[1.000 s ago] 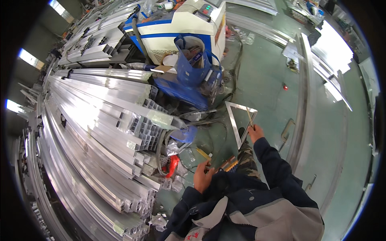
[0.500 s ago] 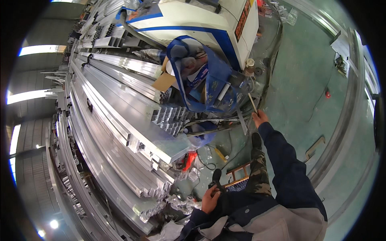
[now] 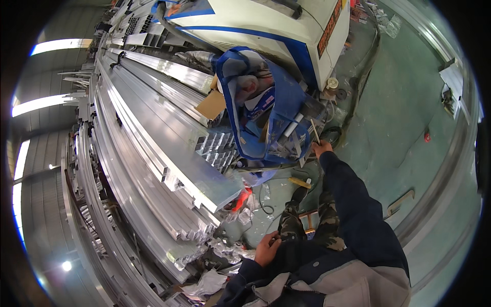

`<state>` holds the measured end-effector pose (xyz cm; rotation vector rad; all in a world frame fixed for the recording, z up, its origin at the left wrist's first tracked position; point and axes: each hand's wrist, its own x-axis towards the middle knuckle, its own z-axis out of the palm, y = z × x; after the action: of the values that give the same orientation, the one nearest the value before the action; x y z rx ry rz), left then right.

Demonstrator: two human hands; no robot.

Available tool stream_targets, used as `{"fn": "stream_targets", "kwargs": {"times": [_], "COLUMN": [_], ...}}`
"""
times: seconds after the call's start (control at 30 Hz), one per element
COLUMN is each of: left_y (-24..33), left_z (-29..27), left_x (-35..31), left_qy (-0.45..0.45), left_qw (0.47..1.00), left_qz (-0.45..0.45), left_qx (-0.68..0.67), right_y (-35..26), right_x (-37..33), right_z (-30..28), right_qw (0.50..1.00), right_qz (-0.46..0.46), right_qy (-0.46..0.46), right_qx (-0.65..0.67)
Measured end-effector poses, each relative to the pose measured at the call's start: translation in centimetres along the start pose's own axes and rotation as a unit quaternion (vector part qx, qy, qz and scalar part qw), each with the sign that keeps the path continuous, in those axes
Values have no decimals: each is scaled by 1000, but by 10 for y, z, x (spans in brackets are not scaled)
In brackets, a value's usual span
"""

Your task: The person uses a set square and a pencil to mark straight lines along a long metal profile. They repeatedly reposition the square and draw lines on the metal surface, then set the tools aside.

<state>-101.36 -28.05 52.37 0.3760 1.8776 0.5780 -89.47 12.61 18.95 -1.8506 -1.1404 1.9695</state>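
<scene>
My right hand (image 3: 321, 148) is closed on the lower end of a thin, pale stick (image 3: 315, 130), which points up and away from me. It is at the near right edge of a large blue bin (image 3: 234, 120), which holds a dark blue box (image 3: 263, 103), a white tube (image 3: 293, 125) and other scraps. Low in front of my body, my left hand (image 3: 267, 249) has its fingers curled in. A small dark spot shows at its fingertips, too small to name.
Long stacks of silvery metal profiles (image 3: 148, 138) fill the left side. Behind the bin stands a white and blue machine cabinet (image 3: 266, 25). A yellow-handled tool (image 3: 299, 182) lies by my foot. On the green floor at right are a bracket (image 3: 400, 203) and long metal rails (image 3: 434, 184).
I have stepped forward, so the bin is closer. My right hand has moved with the stick to the bin's edge. The left hand stays low, fingers curled.
</scene>
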Motion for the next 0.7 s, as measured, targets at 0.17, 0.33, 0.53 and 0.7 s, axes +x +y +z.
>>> {"fn": "stream_targets", "kwargs": {"times": [0.17, 0.33, 0.53, 0.7], "left_y": [-1, -19, -49, -58], "left_z": [-1, -7, -20, -26], "left_x": [28, 26, 23, 27], "left_qy": [-25, -27, -2, -6], "left_qw": [995, 999, 999, 999], "left_qz": [65, 14, 25, 28], "left_qx": [77, 16, 23, 43], "right_y": [-9, -26, -25, -46], "right_x": [-1, -14, -40, -38], "right_z": [16, 19, 10, 15], "right_qw": [982, 994, 966, 925], "right_qz": [-19, -36, -88, -110], "right_qy": [12, 67, 167, 133], "right_qx": [186, -83, -179, -340]}}
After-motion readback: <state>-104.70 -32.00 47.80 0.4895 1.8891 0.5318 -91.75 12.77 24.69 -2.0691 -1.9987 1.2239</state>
